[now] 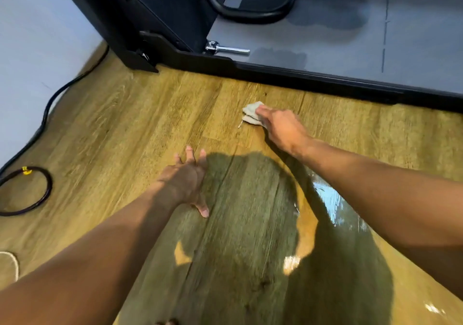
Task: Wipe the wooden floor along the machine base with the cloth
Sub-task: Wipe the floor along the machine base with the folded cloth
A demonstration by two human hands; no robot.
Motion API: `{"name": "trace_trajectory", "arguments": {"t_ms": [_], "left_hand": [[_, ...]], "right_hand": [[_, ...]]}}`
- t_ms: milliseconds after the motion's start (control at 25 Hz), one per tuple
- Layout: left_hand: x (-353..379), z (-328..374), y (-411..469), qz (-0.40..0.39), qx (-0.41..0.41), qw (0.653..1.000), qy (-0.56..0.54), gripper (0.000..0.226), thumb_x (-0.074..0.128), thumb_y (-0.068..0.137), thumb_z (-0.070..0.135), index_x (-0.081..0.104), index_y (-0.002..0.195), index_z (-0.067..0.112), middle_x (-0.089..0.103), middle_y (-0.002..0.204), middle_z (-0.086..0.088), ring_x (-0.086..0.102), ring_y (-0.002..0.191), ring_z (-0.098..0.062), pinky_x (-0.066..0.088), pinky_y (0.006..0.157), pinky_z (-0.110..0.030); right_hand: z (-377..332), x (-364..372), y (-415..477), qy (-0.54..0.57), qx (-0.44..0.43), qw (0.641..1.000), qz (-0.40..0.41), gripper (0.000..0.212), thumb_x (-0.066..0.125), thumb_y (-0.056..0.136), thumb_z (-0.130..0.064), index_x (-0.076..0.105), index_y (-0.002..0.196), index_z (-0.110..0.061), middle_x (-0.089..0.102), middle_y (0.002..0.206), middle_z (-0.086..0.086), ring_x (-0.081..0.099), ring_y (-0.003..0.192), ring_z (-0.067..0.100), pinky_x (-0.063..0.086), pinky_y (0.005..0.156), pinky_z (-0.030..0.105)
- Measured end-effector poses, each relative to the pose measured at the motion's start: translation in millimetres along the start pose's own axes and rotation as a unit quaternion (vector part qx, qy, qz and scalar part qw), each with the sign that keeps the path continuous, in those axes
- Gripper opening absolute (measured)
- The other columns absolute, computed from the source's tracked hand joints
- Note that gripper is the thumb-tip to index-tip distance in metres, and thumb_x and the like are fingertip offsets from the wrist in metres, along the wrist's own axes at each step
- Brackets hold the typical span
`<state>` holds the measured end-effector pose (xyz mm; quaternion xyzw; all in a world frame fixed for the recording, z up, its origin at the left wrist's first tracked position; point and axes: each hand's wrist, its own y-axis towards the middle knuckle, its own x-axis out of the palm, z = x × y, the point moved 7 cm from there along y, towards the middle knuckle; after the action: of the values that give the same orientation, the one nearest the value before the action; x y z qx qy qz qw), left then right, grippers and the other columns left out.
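A small pale cloth (251, 114) lies on the wooden floor (155, 114), a short way in front of the black machine base (313, 78). My right hand (281, 126) presses down on the cloth's right part and hides it; whether the fingers curl round it is not visible. My left hand (189, 182) rests flat on the floor nearer to me, fingers spread, holding nothing. The picture is blurred by motion.
The machine's black housing (150, 16) and a chrome pin (225, 48) stand at the back left, with a grey platform (350, 36) behind the base. A black cable (47, 106) runs along the wall to a coil (27, 190). A white cord (12, 262) lies at the left edge.
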<state>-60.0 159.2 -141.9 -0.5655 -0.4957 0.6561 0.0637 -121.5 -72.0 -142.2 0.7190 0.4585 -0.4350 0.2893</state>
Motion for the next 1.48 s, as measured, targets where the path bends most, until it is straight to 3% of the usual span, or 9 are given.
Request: {"name": "trace_trajectory", "arguments": {"t_ms": [280, 560, 640, 760, 880, 960, 1200, 1400, 1480], "left_hand": [[-3, 1, -1, 0.004, 0.022, 1.0, -0.001, 0.143, 0.08, 0.061, 0.058, -0.026, 0.145, 0.012, -0.024, 0.152, -0.023, -0.003, 0.141, -0.049, 0.025, 0.113, -0.05], [0, 2, 3, 0.002, 0.015, 1.0, -0.009, 0.145, 0.082, 0.059, 0.054, -0.026, 0.145, 0.01, -0.023, 0.15, -0.027, -0.006, 0.139, -0.052, 0.02, 0.114, -0.055], [0, 2, 4, 0.012, 0.021, 1.0, -0.016, 0.146, 0.083, 0.057, 0.054, -0.026, 0.145, 0.01, -0.023, 0.15, -0.027, -0.006, 0.138, -0.052, 0.022, 0.113, -0.055], [2, 2, 5, 0.021, 0.024, 0.999, -0.013, 0.146, 0.083, 0.056, 0.055, -0.024, 0.145, 0.009, -0.022, 0.15, -0.027, -0.004, 0.138, -0.053, 0.027, 0.11, -0.056], [3, 1, 5, 0.027, 0.026, 0.999, -0.019, 0.146, 0.083, 0.055, 0.054, -0.024, 0.146, 0.009, -0.022, 0.15, -0.027, -0.005, 0.138, -0.054, 0.028, 0.109, -0.058], [4, -1, 5, 0.032, 0.027, 0.999, -0.024, 0.146, 0.082, 0.055, 0.055, -0.023, 0.146, 0.01, -0.023, 0.15, -0.027, -0.005, 0.138, -0.053, 0.027, 0.108, -0.059], [8, -2, 4, 0.033, 0.043, 0.998, 0.01, 0.142, 0.077, 0.057, 0.062, -0.02, 0.147, 0.01, -0.014, 0.154, -0.024, 0.0, 0.139, -0.052, 0.024, 0.109, -0.057], [3, -22, -3, 0.046, 0.057, 0.997, 0.007, 0.132, 0.081, 0.064, 0.051, -0.016, 0.149, 0.024, -0.018, 0.157, -0.008, -0.001, 0.145, -0.034, 0.031, 0.11, -0.05], [3, -40, -8, 0.062, 0.037, 0.997, 0.015, 0.132, 0.082, 0.064, 0.048, -0.017, 0.149, 0.027, -0.019, 0.157, -0.004, -0.001, 0.146, -0.029, 0.034, 0.109, -0.049]], "right_hand": [[-47, 29, -41, 0.053, -0.156, 0.982, -0.094, 0.047, 0.045, 0.093, 0.0, 0.049, 0.137, -0.018, 0.043, 0.146, 0.0, 0.039, 0.134, 0.021, 0.028, 0.111, 0.036], [5, 1, 21, -0.009, 0.081, 0.995, 0.049, 0.052, 0.045, 0.087, 0.01, 0.05, 0.133, -0.013, 0.044, 0.143, 0.011, 0.055, 0.119, 0.026, 0.043, 0.103, 0.038], [-33, 22, 1, 0.011, -0.02, 1.0, 0.018, 0.05, 0.045, 0.09, 0.007, 0.05, 0.131, -0.021, 0.043, 0.144, 0.007, 0.058, 0.113, 0.018, 0.05, 0.094, 0.031], [-46, 29, -4, -0.03, -0.156, 0.986, -0.045, 0.048, 0.05, 0.093, -0.002, 0.047, 0.134, -0.026, 0.041, 0.146, 0.0, 0.049, 0.126, 0.015, 0.04, 0.105, 0.033], [-15, 5, 32, -0.074, -0.02, 0.997, -0.002, 0.048, 0.046, 0.094, 0.001, 0.044, 0.134, -0.026, 0.05, 0.139, 0.006, 0.063, 0.1, 0.013, 0.055, 0.083, 0.025], [-23, 7, 28, -0.066, 0.032, 0.997, 0.019, 0.056, 0.043, 0.087, 0.013, 0.046, 0.131, -0.022, 0.046, 0.142, 0.004, 0.063, 0.104, 0.019, 0.055, 0.082, 0.031], [-90, 50, -66, -0.031, -0.164, 0.98, -0.104, 0.079, 0.052, 0.08, 0.016, 0.036, 0.141, -0.032, 0.03, 0.151, -0.006, 0.036, 0.135, 0.011, 0.037, 0.108, 0.035], [-82, 31, -31, -0.021, -0.017, 0.998, -0.049, 0.065, 0.04, 0.09, 0.012, 0.037, 0.142, -0.028, 0.025, 0.154, -0.005, 0.041, 0.133, 0.013, 0.034, 0.105, 0.024], [-104, 48, -75, 0.016, -0.07, 0.996, -0.06, 0.043, 0.032, 0.101, -0.011, 0.043, 0.137, -0.032, 0.034, 0.15, -0.003, 0.05, 0.124, 0.01, 0.041, 0.102, 0.023]]}}
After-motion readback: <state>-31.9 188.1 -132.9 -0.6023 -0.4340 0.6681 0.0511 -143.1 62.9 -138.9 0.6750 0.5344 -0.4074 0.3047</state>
